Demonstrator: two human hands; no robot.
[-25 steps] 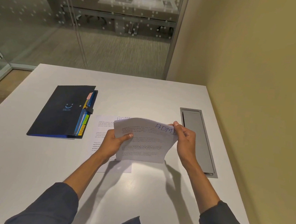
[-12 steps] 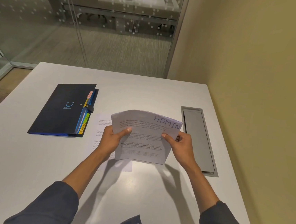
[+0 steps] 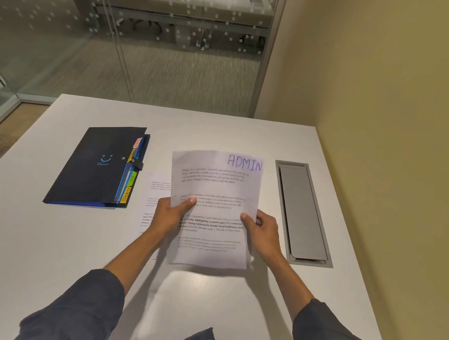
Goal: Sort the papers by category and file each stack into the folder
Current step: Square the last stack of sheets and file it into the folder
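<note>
You pinch the ADMIN sheet (image 3: 215, 196) with both your left hand (image 3: 168, 215) and right hand (image 3: 262, 232), its long axis pointing away from you. The folder (image 3: 97, 166) lies shut to your left, nearer that hand, probably over more papers (image 3: 157, 190) on the white table (image 3: 33, 233).

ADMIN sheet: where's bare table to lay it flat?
Bare white table lies near of the black folder, and between the ADMIN sheet and the cable hatch. Crowded: between folder and sheet, where another printed page lies.
</note>
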